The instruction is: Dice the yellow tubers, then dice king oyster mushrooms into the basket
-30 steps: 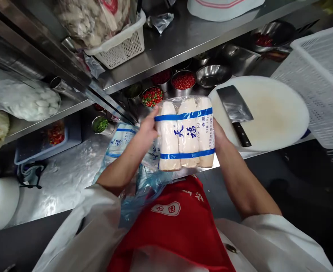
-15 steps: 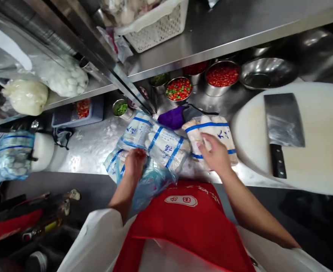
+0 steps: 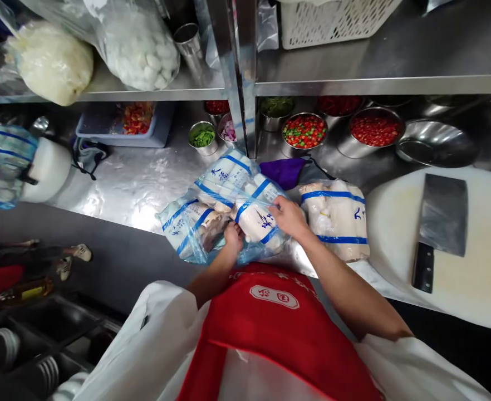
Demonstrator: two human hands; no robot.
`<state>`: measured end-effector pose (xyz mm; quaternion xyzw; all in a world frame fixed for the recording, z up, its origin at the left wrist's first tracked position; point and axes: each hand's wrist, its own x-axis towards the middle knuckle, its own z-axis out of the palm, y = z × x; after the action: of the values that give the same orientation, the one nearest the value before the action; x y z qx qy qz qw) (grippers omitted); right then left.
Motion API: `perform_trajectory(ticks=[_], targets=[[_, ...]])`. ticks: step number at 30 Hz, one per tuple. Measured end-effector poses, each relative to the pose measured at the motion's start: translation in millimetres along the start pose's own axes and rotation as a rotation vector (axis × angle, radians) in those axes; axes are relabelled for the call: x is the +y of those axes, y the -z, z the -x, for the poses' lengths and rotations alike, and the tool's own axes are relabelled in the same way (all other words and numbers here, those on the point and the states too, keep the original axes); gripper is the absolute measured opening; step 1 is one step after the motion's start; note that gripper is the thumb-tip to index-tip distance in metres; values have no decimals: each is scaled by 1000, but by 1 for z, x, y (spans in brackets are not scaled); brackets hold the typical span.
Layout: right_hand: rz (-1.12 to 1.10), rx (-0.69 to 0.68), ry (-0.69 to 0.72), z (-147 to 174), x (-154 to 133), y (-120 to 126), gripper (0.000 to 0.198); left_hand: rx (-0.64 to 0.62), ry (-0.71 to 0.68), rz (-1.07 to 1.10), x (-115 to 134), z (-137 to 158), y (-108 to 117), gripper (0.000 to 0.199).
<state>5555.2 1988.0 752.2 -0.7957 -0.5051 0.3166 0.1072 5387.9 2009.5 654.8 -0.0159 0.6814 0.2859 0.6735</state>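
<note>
A thin blue plastic bag (image 3: 201,253) lies spread on the steel counter. In and on it are several clear packs of thick white mushrooms (image 3: 222,181), with blue stripes and blue characters. My left hand (image 3: 234,238) is closed at the near side of the bag, its fingers curled on the plastic between packs; the fingertips are partly hidden. My right hand (image 3: 289,216) pinches the bag's plastic over the right end of another mushroom pack (image 3: 260,214). Beside that hand, on the right, a separate mushroom pack (image 3: 333,220) rests on the counter, outside the bag.
A round white chopping board (image 3: 399,211) with a cleaver (image 3: 443,217) stands at right. Steel pots of chopped chillies (image 3: 304,133), a steel bowl (image 3: 435,145) and a purple cloth (image 3: 283,172) lie behind. A shelf edge (image 3: 354,86) and upright post (image 3: 245,122) overhang the counter (image 3: 132,184).
My right hand has left the separate mushroom pack and moved left to the bag. My left hand has shifted nearer to it, and the bag is opened wider. The view has turned.
</note>
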Motion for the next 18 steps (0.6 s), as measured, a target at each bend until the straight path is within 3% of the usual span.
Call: perform_trajectory(ticks=[4,6,8,11,14,18], targets=[[-294,7,156,-5,12,12,29,-68,-34,-54,5,11,20,6],[-364,85,188,-21,20,14,38,-133,0,-161,5,18,29,7],[-243,152,50,-45,27,12,47,-201,45,-261,1,22,35,9],[-15,16,-201,-76,29,1,58,-262,30,-466,-8,21,39,15],[22,-111,-234,-81,23,-14,67,-296,-10,-676,-13,13,38,14],[51,-83,-259,-66,15,-22,69,-371,52,-796,-7,3,35,15]])
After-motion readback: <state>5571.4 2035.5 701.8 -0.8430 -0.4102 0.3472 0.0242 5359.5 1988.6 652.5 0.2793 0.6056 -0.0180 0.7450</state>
